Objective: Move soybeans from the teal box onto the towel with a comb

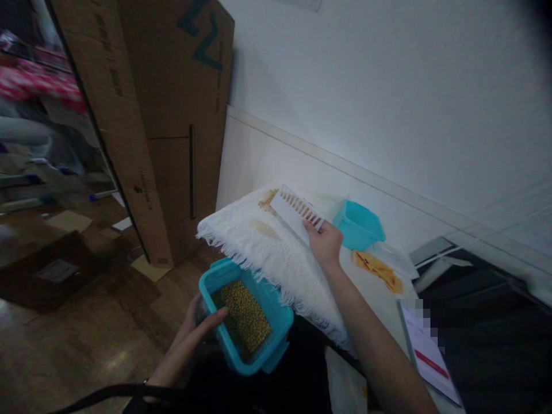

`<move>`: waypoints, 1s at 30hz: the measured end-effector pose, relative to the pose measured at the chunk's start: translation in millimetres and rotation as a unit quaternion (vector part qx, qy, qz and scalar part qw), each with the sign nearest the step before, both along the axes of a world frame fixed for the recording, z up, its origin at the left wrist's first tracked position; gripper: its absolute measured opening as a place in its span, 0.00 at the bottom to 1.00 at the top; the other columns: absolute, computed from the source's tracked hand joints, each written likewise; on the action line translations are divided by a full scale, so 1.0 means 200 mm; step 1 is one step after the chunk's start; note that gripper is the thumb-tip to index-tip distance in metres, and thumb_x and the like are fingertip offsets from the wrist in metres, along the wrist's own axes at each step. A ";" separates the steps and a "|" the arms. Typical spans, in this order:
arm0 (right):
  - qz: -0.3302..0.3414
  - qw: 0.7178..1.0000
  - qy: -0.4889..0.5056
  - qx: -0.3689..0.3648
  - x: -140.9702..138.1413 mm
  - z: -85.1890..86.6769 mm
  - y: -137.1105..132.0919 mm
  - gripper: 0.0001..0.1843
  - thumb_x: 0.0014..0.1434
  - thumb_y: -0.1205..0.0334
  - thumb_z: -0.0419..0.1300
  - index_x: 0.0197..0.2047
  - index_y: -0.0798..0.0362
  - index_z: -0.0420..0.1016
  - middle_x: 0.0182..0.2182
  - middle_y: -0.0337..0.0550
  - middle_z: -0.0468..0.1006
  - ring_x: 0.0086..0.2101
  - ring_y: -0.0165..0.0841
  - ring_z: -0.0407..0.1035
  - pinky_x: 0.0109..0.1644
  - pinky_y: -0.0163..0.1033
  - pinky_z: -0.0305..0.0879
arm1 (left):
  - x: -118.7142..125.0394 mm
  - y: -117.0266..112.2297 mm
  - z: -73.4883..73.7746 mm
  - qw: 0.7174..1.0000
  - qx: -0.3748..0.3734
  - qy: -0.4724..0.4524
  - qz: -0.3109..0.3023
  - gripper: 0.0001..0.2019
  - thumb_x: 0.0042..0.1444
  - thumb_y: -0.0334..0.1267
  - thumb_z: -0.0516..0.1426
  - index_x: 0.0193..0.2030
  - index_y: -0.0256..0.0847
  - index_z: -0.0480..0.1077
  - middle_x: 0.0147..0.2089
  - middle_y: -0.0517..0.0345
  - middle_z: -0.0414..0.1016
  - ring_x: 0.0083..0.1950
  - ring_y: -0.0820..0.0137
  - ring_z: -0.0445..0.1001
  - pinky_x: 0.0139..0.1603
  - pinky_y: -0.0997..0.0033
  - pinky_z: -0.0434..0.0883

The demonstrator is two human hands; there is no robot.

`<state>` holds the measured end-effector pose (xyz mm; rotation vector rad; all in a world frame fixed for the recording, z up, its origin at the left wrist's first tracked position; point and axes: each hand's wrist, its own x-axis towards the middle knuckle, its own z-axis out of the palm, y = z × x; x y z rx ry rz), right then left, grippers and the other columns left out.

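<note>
My left hand (196, 330) grips the near end of a teal plastic container (276, 322) holding yellowish beans (245, 316), kept below the table edge. My right hand (324, 242) reaches over a white fringed cloth (263, 253) and holds a flat white comb-like tool (295, 211) with a row of slots. Small patches of brownish grains (268, 199) lie on the cloth by the tool.
A second teal container (360, 225) sits on the table behind my right hand, beside an orange-yellow packet (379, 269). A printed sheet (426, 351) lies at right. Tall cardboard boxes (172, 115) stand at left against the white wall, over a wooden floor.
</note>
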<state>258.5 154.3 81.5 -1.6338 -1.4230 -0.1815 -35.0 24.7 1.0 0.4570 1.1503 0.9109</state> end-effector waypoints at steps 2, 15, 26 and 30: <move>-0.011 0.997 0.059 0.050 0.14 0.02 0.01 0.21 0.55 0.47 0.62 0.37 0.59 0.83 0.28 0.45 0.82 0.28 0.37 0.73 0.33 0.36 0.64 | 0.01 0.00 -0.01 1.000 -0.005 0.007 -0.002 0.50 0.43 0.46 0.71 0.70 0.59 0.50 0.61 0.43 0.72 0.46 0.48 0.81 0.40 0.48 0.80; 0.025 0.997 0.071 -0.021 -0.09 0.02 0.21 0.15 0.55 0.53 0.62 0.32 0.57 0.82 0.23 0.42 0.78 0.27 0.34 0.71 0.32 0.35 0.64 | 0.08 -0.01 -0.01 0.999 -0.005 0.043 -0.022 0.48 0.45 0.46 0.70 0.69 0.60 0.49 0.61 0.43 0.72 0.44 0.51 0.82 0.41 0.51 0.80; 0.056 0.989 0.094 -0.095 -0.15 0.00 0.49 0.10 0.52 0.59 0.65 0.36 0.54 0.83 0.28 0.42 0.81 0.32 0.37 0.75 0.38 0.38 0.69 | 0.06 0.03 -0.06 0.997 -0.022 0.070 -0.022 0.47 0.45 0.45 0.70 0.69 0.57 0.53 0.57 0.42 0.76 0.46 0.47 0.82 0.43 0.48 0.79; 0.039 0.989 0.101 -0.099 -0.02 -0.04 0.45 0.13 0.53 0.59 0.63 0.39 0.56 0.84 0.31 0.45 0.83 0.33 0.38 0.76 0.39 0.38 0.70 | 0.07 0.02 -0.07 0.998 -0.013 0.054 -0.005 0.48 0.43 0.44 0.71 0.69 0.58 0.54 0.63 0.44 0.72 0.47 0.48 0.81 0.43 0.50 0.79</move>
